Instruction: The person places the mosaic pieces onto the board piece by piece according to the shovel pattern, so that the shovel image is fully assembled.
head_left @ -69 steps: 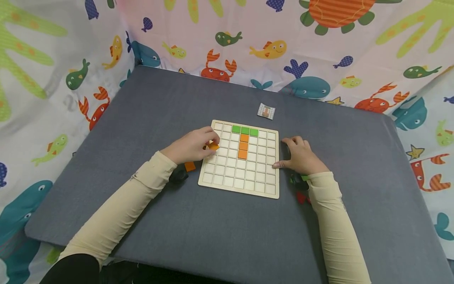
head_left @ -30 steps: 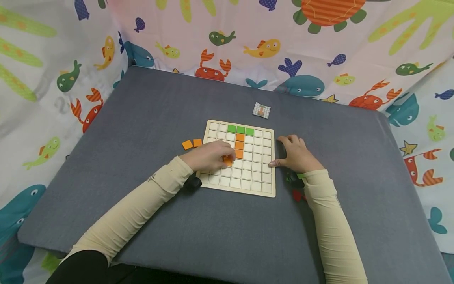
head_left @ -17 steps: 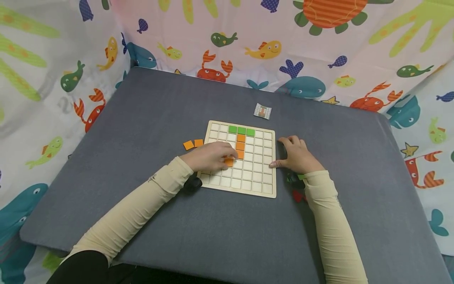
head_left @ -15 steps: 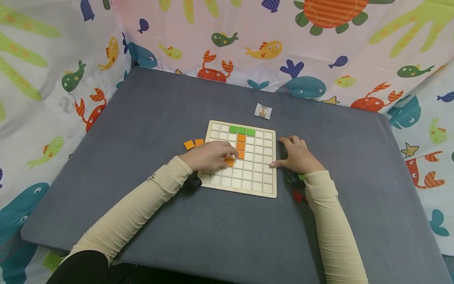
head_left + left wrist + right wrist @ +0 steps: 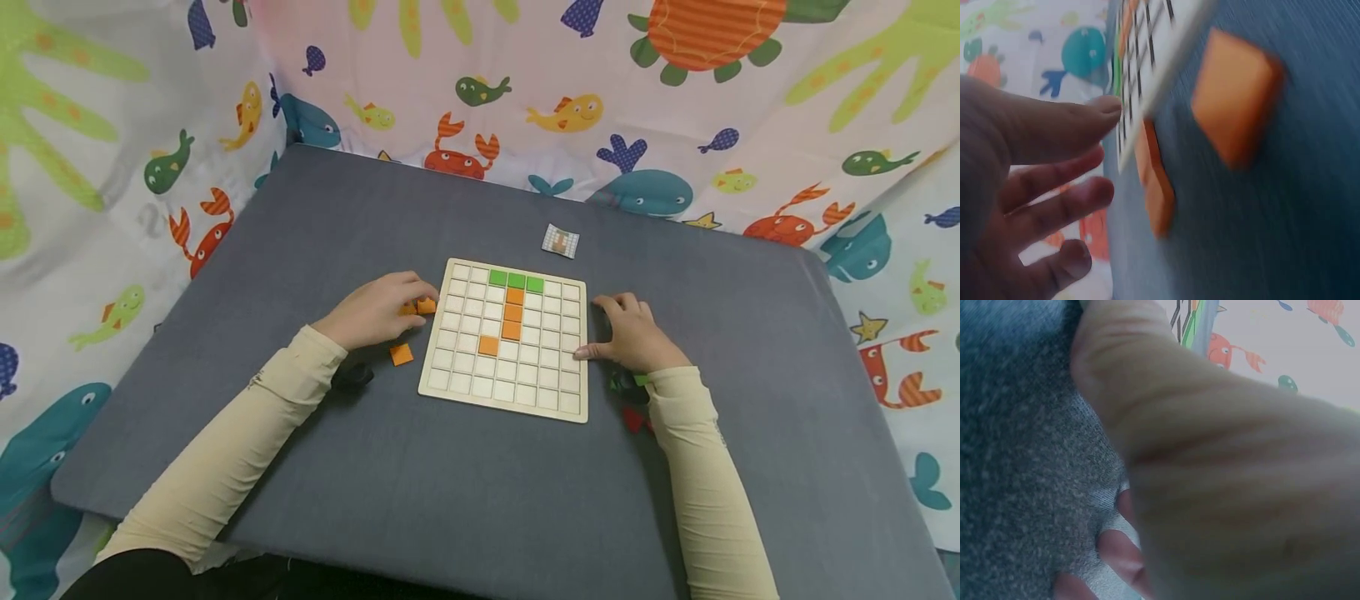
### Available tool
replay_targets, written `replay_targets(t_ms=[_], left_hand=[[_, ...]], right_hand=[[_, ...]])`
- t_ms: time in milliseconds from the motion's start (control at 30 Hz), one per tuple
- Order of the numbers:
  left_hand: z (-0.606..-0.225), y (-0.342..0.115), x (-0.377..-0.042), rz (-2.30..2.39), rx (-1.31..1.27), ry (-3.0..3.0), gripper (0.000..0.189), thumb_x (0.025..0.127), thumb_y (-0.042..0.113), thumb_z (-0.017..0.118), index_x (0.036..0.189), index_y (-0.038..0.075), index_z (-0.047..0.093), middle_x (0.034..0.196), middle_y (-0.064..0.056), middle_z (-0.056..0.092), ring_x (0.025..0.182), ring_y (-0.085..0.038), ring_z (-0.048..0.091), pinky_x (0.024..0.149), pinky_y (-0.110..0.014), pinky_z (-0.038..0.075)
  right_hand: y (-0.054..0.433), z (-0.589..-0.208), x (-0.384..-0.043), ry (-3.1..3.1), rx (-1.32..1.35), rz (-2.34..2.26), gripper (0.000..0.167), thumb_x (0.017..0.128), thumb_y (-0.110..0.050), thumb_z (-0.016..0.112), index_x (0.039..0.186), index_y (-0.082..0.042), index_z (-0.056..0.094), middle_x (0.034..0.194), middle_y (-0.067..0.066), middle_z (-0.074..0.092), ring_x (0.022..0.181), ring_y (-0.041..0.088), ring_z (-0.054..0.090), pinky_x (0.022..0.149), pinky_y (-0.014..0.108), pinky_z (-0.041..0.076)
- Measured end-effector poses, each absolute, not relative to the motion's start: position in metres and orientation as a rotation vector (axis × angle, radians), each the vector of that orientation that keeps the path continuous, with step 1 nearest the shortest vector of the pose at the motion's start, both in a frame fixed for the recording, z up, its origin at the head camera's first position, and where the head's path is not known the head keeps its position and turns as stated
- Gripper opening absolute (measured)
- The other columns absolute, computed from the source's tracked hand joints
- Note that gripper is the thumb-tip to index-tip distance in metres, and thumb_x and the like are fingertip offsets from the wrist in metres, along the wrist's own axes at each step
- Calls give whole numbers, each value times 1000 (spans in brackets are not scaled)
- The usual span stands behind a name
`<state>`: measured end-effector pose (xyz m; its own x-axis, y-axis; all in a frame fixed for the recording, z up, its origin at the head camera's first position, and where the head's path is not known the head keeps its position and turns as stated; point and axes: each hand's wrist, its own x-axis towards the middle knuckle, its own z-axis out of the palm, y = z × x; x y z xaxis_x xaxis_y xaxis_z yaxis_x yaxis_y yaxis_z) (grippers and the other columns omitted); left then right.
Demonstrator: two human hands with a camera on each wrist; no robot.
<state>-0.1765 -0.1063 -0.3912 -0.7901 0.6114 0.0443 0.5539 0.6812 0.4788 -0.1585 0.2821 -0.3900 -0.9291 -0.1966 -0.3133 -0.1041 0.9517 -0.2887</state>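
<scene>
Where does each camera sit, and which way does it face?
Head: on the person's head, facing forward and down at the board; sleeves, left hand and right hand show.
Left wrist: on that wrist, facing the orange tiles and board; left hand shows.
Right wrist: on that wrist, facing tabletop and backdrop; right hand fills much of it.
Head and left wrist views share the board, orange tiles and left hand.
</scene>
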Motion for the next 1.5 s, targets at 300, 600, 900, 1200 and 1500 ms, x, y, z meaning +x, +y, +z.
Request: replay_targets(t_ms=[300, 600, 900, 1200, 1500], left_hand=[[-401, -139, -178, 656, 845, 2794, 43, 84, 21, 76, 123, 10, 62, 112, -8, 57, 97, -23, 56, 84, -40, 48], [-410, -140, -180, 596, 828, 2842, 40, 87, 29, 72, 120, 9, 64, 103, -6, 56, 82, -18, 52, 73, -35, 45], [-411, -142, -180, 664, 783, 2821, 36, 88, 27, 71, 121, 12, 65, 102, -2, 56, 85, -17, 55, 76, -35, 46], [-409, -138, -183, 664, 865, 2810, 35, 86, 27, 73, 117, 12, 66, 99, -2, 57, 83, -16, 55, 75, -33, 47], [-401, -119, -183, 670, 1012, 2782, 37, 87, 26, 73, 120, 11, 65, 98, -1, 56, 75, -13, 50, 66, -29, 44]], right_hand=[[285, -394, -156, 2767, -215, -395, 106, 72, -57, 76, 149, -4, 27, 144, 26, 26, 128, 44, 25, 101, 61, 34], [279, -398, -157, 2765, -230, -424, 108, 70, -60, 76, 149, -4, 28, 143, 25, 27, 128, 44, 26, 100, 60, 35], [273, -396, -160, 2765, -227, -414, 104, 71, -54, 78, 149, -5, 28, 144, 24, 27, 130, 44, 25, 102, 59, 34], [279, -394, -161, 2768, -227, -403, 105, 71, -56, 77, 149, -5, 29, 144, 25, 26, 130, 45, 25, 102, 60, 33], [284, -393, -162, 2764, -231, -395, 108, 69, -60, 76, 149, -5, 28, 145, 25, 25, 130, 45, 24, 101, 61, 34]])
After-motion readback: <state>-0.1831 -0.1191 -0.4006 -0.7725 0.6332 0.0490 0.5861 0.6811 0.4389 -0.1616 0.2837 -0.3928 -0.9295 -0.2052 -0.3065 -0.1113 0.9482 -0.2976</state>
